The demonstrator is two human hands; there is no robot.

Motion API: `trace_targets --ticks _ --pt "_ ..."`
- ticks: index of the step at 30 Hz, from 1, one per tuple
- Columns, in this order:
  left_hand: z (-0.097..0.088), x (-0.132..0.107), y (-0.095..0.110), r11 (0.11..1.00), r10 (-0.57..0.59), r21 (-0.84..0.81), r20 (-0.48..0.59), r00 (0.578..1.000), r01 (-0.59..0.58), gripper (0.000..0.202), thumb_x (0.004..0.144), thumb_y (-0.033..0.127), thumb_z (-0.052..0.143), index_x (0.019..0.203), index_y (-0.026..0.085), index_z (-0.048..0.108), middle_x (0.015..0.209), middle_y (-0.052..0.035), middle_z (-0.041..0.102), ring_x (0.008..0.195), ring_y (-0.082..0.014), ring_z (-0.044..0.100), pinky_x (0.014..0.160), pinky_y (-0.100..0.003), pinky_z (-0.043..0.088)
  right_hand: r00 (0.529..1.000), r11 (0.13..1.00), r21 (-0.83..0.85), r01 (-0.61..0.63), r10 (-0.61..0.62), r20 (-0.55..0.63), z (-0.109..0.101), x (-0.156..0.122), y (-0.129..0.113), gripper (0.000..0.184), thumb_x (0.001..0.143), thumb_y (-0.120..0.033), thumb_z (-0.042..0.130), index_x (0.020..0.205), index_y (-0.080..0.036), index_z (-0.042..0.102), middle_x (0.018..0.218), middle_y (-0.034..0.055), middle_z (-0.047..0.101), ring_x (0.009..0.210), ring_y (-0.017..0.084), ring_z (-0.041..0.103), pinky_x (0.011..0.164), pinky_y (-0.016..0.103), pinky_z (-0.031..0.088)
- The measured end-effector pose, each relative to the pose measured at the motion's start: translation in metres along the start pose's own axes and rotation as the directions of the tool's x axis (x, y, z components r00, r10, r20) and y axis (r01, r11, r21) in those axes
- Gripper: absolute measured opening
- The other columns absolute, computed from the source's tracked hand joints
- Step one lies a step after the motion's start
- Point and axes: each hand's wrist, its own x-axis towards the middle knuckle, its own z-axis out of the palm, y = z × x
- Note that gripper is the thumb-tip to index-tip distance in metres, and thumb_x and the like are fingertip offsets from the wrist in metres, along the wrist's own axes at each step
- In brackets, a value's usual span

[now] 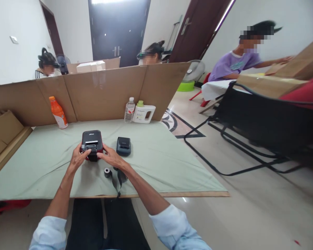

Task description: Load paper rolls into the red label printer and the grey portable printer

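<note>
A small red and black label printer (92, 140) stands on the pale green tabletop (159, 156). My left hand (78, 158) grips its near left side and my right hand (112, 158) grips its near right side, fingers curled against the front. A second, dark blue printer (123, 146) sits just to the right of it, untouched. A small paper roll (107, 172) lies near my right wrist, next to a black strap (118, 180) that hangs over the table's front edge.
An orange drink bottle (57, 113) stands at the back left. A water bottle (129, 110) and a white jug (143, 113) stand by the cardboard screen (101, 92). Three other people sit beyond. A black folding frame (250, 139) stands to the right.
</note>
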Motion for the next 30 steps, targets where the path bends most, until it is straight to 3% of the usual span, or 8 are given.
trace_targets --ticks 3,6,10,13,19,22,25,30 --pt "0.028 0.002 -0.005 1.000 0.023 -0.016 0.067 0.998 -0.022 0.071 0.075 0.046 0.080 0.137 0.014 0.063 0.119 -0.0111 0.075 0.103 -0.0259 0.071 0.092 -0.037 0.058 1.000 1.000 -0.007 -0.012 0.012 -0.003 -0.027 -0.010 0.004 0.057 0.090 -0.040 0.066 0.142 -0.019 0.059 0.120 0.0081 0.073 0.106 0.026 0.065 0.095 0.040 0.054" --pt "0.039 0.003 -0.013 1.000 0.015 0.019 0.086 0.996 -0.016 0.071 0.076 0.044 0.080 0.138 0.015 0.063 0.122 -0.0117 0.075 0.107 -0.0272 0.071 0.097 -0.040 0.057 1.000 1.000 -0.017 -0.008 0.008 0.010 -0.038 -0.015 0.008 0.056 0.089 -0.038 0.068 0.140 -0.017 0.061 0.117 0.0084 0.074 0.104 0.027 0.066 0.093 0.040 0.055" --pt "0.030 0.004 -0.019 1.000 0.014 0.012 0.080 0.997 -0.015 0.072 0.073 0.043 0.081 0.137 0.015 0.064 0.126 -0.0130 0.073 0.111 -0.0288 0.071 0.099 -0.042 0.057 1.000 0.999 -0.045 -0.002 0.002 -0.002 -0.036 -0.020 0.012 0.056 0.088 -0.032 0.069 0.142 -0.019 0.060 0.120 0.0089 0.074 0.107 0.028 0.067 0.093 0.040 0.056" --pt "0.017 0.011 -0.018 0.999 0.027 0.033 0.087 0.996 -0.030 0.059 0.073 0.042 0.080 0.125 0.015 0.072 0.123 -0.0129 0.075 0.107 -0.0288 0.072 0.096 -0.042 0.059 0.999 0.997 -0.081 0.004 -0.008 -0.047 -0.033 -0.025 0.014 0.052 0.089 -0.028 0.067 0.140 -0.021 0.062 0.121 0.0092 0.074 0.108 0.027 0.068 0.092 0.039 0.056" --pt "0.004 0.033 -0.012 0.960 -0.002 0.279 0.059 0.998 -0.015 0.041 0.071 0.035 0.077 0.108 0.016 0.077 0.108 -0.0112 0.078 0.085 -0.0247 0.074 0.079 -0.039 0.062 0.992 0.975 -0.222 0.000 -0.028 -0.124 -0.035 -0.031 0.012 0.047 0.091 -0.026 0.060 0.138 -0.018 0.060 0.123 0.0117 0.071 0.101 0.024 0.069 0.091 0.039 0.055" --pt "0.004 0.035 -0.012 0.937 0.078 0.338 0.046 0.996 -0.089 0.034 0.073 0.032 0.074 0.104 0.019 0.078 0.108 -0.0095 0.077 0.084 -0.0231 0.074 0.081 -0.038 0.062 0.968 0.940 -0.340 0.007 -0.092 -0.235 -0.032 -0.032 0.006 0.040 0.091 -0.025 0.061 0.130 -0.017 0.063 0.116 0.0120 0.070 0.096 0.024 0.067 0.089 0.038 0.054" --pt "0.006 0.034 -0.013 0.917 0.154 0.363 0.062 0.986 -0.166 0.030 0.075 0.030 0.070 0.102 0.021 0.079 0.111 -0.0089 0.075 0.084 -0.0216 0.073 0.083 -0.039 0.061 0.945 0.906 -0.424 -0.014 -0.127 -0.302 -0.024 -0.033 -0.004 0.021 0.093 -0.027 0.061 0.112 -0.019 0.069 0.106 0.0095 0.071 0.089 0.022 0.067 0.086 0.036 0.052" --pt "0.009 0.037 -0.015 0.885 0.210 0.406 0.086 0.974 -0.227 0.024 0.077 0.030 0.070 0.097 0.023 0.081 0.114 -0.0087 0.073 0.097 -0.0233 0.071 0.097 -0.043 0.059 0.968 0.886 -0.446 -0.130 0.017 -0.250 -0.007 -0.034 -0.015 0.014 0.093 -0.028 0.066 0.105 -0.022 0.070 0.089 0.0048 0.075 0.079 0.022 0.069 0.074 0.032 0.048"
